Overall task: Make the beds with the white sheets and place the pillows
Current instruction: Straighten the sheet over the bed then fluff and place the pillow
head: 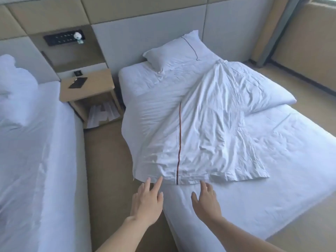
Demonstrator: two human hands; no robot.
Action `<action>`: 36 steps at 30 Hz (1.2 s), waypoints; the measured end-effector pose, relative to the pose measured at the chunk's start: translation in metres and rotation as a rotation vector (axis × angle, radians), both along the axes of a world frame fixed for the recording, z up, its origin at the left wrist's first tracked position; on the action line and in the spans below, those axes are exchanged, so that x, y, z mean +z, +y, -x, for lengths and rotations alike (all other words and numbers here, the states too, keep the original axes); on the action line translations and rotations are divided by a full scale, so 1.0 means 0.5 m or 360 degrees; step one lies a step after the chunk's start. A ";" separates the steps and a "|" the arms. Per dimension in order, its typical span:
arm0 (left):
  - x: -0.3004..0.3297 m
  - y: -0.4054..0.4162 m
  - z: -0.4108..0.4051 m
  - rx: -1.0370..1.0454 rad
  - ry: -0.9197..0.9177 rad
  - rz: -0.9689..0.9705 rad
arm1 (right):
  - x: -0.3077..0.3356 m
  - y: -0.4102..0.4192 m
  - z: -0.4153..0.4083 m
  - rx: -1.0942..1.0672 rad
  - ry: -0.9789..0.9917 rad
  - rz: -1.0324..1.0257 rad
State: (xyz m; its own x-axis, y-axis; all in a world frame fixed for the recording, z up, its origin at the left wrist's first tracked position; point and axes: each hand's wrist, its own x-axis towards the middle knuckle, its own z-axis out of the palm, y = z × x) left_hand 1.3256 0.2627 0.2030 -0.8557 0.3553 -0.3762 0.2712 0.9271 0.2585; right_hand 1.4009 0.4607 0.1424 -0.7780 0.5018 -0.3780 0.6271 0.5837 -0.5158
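Note:
A crumpled white sheet with a dark red stripe (200, 128) lies spread over the right bed (272, 179), its near hem just in front of my fingers. My left hand (147, 200) reaches with straight fingers toward the hem's left corner, its fingertips at the cloth's edge. My right hand (206, 202) hovers with fingers spread just short of the hem, holding nothing. One pillow (174, 51) leans at the headboard. A second pillow (267, 90) lies at the bed's right edge, partly under the sheet. The left bed (36, 160) carries bunched white bedding (14, 91).
A wooden nightstand (87, 88) with dark items on top stands between the beds, white slippers in its lower shelf. A switch panel (63, 38) is set in the headboard wall. A carpeted aisle (109, 160) runs between the beds. A window wall is at the right.

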 end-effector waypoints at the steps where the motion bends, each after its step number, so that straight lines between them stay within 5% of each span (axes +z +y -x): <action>1: -0.007 0.008 0.038 -0.0091 -0.0043 0.0010 | 0.002 0.001 0.017 -0.0078 -0.0015 -0.0029; 8: -0.046 0.111 0.278 -0.0692 -0.0241 -0.0089 | -0.016 0.006 0.101 -0.0765 -0.0128 -0.0102; 15: -0.085 0.222 0.426 -0.0803 -0.0514 -0.0253 | -0.061 -0.013 0.132 -0.1190 -0.0235 0.0080; 23: -0.374 0.452 0.543 -0.1217 -0.0096 0.0148 | -0.316 0.234 0.308 -0.1242 -0.0081 0.0121; 27: -0.482 0.548 0.586 -0.1303 -0.0082 0.0529 | -0.432 0.392 0.323 -0.1204 -0.0496 -0.0216; 30: -0.527 0.555 0.571 -0.1345 -0.0170 0.0665 | -0.504 0.428 0.307 -0.1294 -0.0654 -0.0168; 36: -0.515 0.546 0.540 -0.1237 -0.0294 0.0485 | -0.505 0.424 0.322 -0.1371 -0.0547 -0.0064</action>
State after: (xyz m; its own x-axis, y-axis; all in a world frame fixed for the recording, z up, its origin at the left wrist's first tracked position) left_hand 1.0554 0.5356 -0.0544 -0.3264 0.6765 -0.6602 0.8371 0.5313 0.1306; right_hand 1.2399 0.6726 -0.1101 0.0209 0.8723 -0.4886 0.9674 -0.1410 -0.2104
